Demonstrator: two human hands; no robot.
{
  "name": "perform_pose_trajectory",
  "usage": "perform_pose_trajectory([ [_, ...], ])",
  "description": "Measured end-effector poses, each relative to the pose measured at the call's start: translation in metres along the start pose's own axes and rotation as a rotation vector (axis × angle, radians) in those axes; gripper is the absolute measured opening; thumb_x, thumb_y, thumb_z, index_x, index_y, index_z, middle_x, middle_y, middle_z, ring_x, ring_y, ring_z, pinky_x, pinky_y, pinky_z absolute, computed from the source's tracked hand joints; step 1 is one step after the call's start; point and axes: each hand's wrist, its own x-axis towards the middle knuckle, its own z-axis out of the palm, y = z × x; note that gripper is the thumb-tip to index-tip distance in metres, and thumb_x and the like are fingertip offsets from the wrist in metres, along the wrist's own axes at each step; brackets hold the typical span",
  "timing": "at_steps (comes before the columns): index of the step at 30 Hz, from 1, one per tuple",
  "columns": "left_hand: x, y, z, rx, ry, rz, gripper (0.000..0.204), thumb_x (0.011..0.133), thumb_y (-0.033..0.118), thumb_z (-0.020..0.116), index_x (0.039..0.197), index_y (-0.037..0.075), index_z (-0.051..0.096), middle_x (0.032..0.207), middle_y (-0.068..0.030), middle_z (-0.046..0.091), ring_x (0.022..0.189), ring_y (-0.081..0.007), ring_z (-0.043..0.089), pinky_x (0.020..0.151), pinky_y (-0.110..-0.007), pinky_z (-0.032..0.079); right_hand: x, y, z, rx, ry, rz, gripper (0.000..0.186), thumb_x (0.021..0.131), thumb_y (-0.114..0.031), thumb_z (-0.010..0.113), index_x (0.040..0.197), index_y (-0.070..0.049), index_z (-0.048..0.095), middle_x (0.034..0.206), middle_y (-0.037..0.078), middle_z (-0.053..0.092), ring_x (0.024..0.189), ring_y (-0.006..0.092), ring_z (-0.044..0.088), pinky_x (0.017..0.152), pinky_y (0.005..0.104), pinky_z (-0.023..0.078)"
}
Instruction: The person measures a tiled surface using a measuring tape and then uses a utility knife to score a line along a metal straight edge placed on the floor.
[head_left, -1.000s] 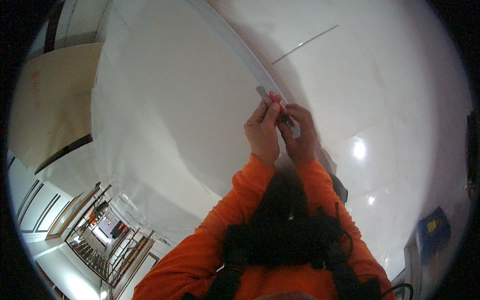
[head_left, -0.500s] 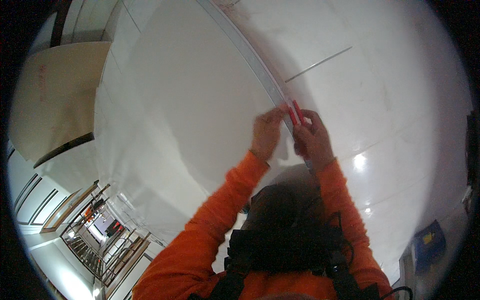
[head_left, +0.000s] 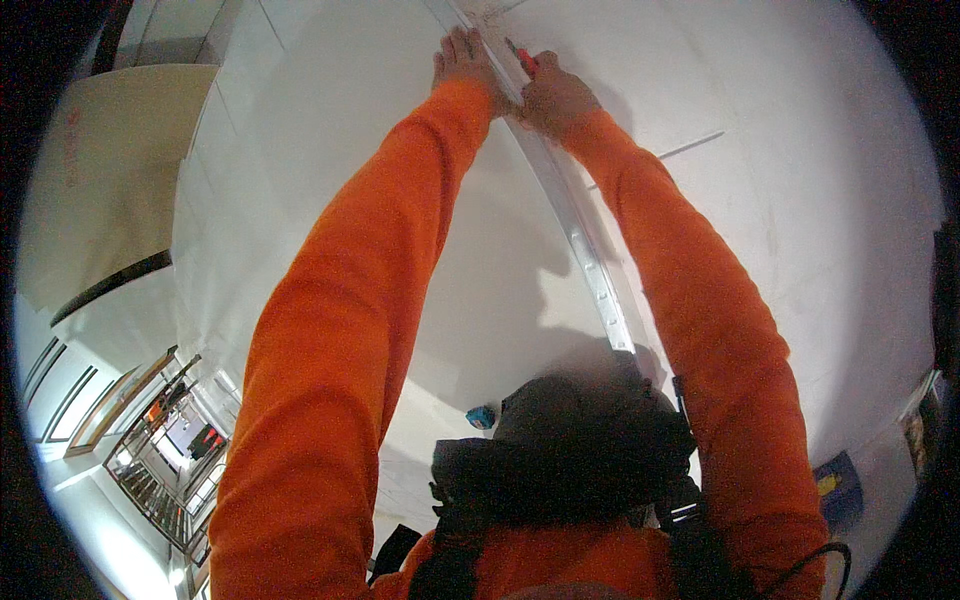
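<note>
A large off-white board [head_left: 470, 270] lies in front of me, with a long silvery metal strip [head_left: 560, 200] running across it from the top down toward my knees. My left hand [head_left: 465, 62] rests flat at the far end, fingers outstretched, on or right beside the strip. Just right of the strip, my right hand [head_left: 558, 95] is closed around a red utility knife [head_left: 527, 62], its dark tip pointing away from me. Much of the handle is hidden in the fingers. Brownish dust or smudges show near the tip.
A small blue object [head_left: 481, 417] sits beside my knee. A thin grey strip or gap [head_left: 690, 145] shows right of my right forearm. At left stands a tan panel [head_left: 130, 180]; below it are railings [head_left: 160, 490]. A blue packet [head_left: 840, 490] is at lower right.
Both hands have moved from mid-strip to its far end, arms now outstretched. The left hand has left the red knife and lies flat; the knife stays in the right hand.
</note>
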Motion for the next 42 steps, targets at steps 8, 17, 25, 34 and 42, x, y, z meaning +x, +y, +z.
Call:
perform_pose_trajectory([
  [8,-0.006,-0.017,0.014,-0.116,-0.052,0.106,0.140,0.046,0.064,0.081,0.149,0.007,0.005,0.153,-0.0250,0.004,0.143,-0.0382,-0.001,0.113,-0.049,0.019,0.047,-0.039,-0.004,0.089,-0.031,0.135,0.043,0.087,-0.018,0.047,0.118,0.010,0.038,0.104,0.034,0.060,0.095,0.0449,0.062,0.085,0.0474,0.050],
  [17,-0.006,-0.027,0.021,-0.099,-0.034,0.159,0.128,0.056,0.063,0.078,0.150,0.015,0.006,0.154,-0.0234,0.005,0.142,-0.0395,-0.006,0.111,-0.054,0.021,0.072,-0.039,0.028,0.104,0.007,0.067,0.050,0.096,-0.041,0.035,0.118,0.002,0.048,0.109,0.029,0.061,0.104,0.0440,0.059,0.091,0.0493,0.047],
  [25,0.008,-0.037,0.055,0.057,-0.031,0.268,0.131,0.056,0.065,0.076,0.149,0.008,0.004,0.154,-0.0221,0.002,0.142,-0.0415,-0.006,0.111,-0.051,0.024,0.110,-0.040,0.041,-0.020,-0.049,0.064,0.051,0.096,-0.041,0.038,0.127,-0.004,0.053,0.118,0.020,0.060,0.113,0.0407,0.055,0.093,0.0475,0.046],
  [34,0.005,-0.047,0.061,-0.013,0.009,0.098,0.133,0.056,0.063,0.076,0.149,0.006,-0.001,0.155,-0.0178,0.005,0.143,-0.0347,0.010,0.106,-0.043,0.036,0.030,-0.046,0.021,0.088,-0.136,0.357,0.042,0.095,-0.030,0.041,0.123,-0.001,0.049,0.115,0.022,0.061,0.110,0.0398,0.057,0.091,0.0445,0.048],
  [42,0.003,-0.001,-0.015,-0.043,-0.289,0.054,0.144,0.044,0.062,0.084,0.146,-0.005,0.007,0.149,-0.0336,0.000,0.140,-0.0463,-0.004,0.114,-0.042,0.021,-0.093,-0.005,0.011,0.020,-0.314,0.447,0.026,0.096,-0.020,0.035,0.111,-0.001,0.043,0.101,0.028,0.063,0.098,0.0409,0.062,0.082,0.0490,0.050],
])
